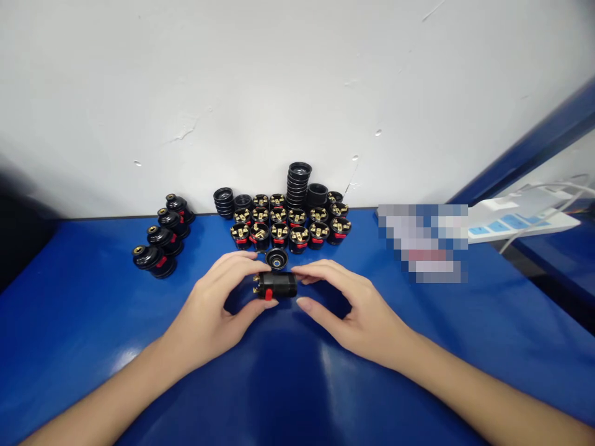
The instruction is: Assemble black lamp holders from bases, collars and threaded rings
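Note:
Between my hands a black cylinder (281, 285) lies on its side, with brass terminals at its left end and a red tab low on its front. My left hand (220, 297) grips its left part, thumb below by the red tab and fingers behind. At the right end is my right hand (351, 300), its thumb and fingers apart, fingertips close to the cylinder; whether they touch it is unclear. Just behind the cylinder sits a round black cap (277, 259). Rows of upright black sockets (279, 233) with brass contacts and red tabs stand beyond it.
Four capped black sockets (155, 261) stand in a line at the left. Stacked black rings (299, 186) and a shorter stack (224, 202) are near the wall. A blurred patch (425, 241) and a white power strip (525, 228) with cables lie at the right.

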`<state>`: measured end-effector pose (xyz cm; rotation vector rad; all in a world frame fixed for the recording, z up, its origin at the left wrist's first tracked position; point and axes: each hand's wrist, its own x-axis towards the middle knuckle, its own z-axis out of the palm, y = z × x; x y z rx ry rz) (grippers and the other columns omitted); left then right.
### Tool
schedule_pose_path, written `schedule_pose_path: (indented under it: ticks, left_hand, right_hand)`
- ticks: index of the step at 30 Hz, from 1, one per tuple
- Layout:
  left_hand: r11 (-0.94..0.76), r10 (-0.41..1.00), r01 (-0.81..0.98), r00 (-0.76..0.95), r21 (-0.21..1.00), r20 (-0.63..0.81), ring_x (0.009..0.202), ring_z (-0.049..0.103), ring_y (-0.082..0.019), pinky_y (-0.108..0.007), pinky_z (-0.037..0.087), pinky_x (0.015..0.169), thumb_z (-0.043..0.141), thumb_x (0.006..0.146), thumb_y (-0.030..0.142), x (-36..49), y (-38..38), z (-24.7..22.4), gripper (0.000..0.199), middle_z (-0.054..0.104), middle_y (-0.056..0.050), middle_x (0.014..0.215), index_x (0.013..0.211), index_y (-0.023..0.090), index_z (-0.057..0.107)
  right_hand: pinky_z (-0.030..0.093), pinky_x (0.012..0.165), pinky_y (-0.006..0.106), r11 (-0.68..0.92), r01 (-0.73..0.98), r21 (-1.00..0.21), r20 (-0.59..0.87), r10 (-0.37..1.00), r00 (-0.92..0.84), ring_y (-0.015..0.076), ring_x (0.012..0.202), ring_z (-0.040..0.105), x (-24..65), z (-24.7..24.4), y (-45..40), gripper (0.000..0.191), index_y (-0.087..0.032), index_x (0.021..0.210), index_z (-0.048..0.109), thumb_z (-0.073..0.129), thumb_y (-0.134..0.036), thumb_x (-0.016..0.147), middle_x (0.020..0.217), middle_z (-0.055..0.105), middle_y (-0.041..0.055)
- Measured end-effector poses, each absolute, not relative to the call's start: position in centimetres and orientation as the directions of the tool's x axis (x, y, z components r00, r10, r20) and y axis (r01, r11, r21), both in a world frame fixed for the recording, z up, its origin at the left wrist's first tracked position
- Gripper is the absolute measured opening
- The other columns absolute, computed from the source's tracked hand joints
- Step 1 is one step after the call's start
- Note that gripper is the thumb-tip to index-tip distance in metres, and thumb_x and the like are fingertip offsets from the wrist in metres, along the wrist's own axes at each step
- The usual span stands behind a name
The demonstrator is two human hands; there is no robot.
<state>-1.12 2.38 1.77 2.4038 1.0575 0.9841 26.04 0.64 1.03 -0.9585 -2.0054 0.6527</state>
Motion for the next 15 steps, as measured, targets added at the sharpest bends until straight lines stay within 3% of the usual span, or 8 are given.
schedule_pose_path:
  ticks: [5,11,15]
  left_hand:
    - [-0.582,0.810,0.490,0.422,0.649,0.407,0.133,0.073,-0.026,-0.043,0.059,0.117,0.079,0.101,0.030,-1.30,2.70,1.48,0.032,0.078,-0.006,0.132,0.132,0.027,0.068]
    - [-0.559,0.807,0.403,0.467,0.725,0.363,0.137,0.072,-0.028,-0.043,0.061,0.116,0.080,0.101,0.030,-0.72,2.62,1.34,0.030,0.079,-0.008,0.130,0.129,0.027,0.071]
    - [-0.549,0.801,0.386,0.497,0.742,0.334,0.144,0.068,-0.029,-0.046,0.059,0.120,0.081,0.100,0.030,-0.60,2.67,1.02,0.030,0.077,-0.009,0.133,0.129,0.028,0.072]
  right_hand:
    - [0.066,0.101,0.038,0.560,0.437,-0.704,0.456,0.828,-0.326,0.0224,0.112,0.079,26.00,1.07,0.74,0.025,-0.022,0.131,0.071,0.071,-0.022,0.106,0.124,0.079,0.0093]
    - [0.063,0.113,0.050,0.616,0.506,-0.603,0.503,0.787,-0.358,0.0288,0.129,0.074,26.07,1.00,0.85,0.032,-0.024,0.136,0.069,0.067,-0.016,0.105,0.138,0.075,0.0139]
    - [0.065,0.110,0.053,0.644,0.559,-0.521,0.508,0.761,-0.404,0.0304,0.129,0.074,26.15,0.76,0.99,0.035,-0.024,0.138,0.069,0.064,-0.014,0.105,0.139,0.076,0.0142]
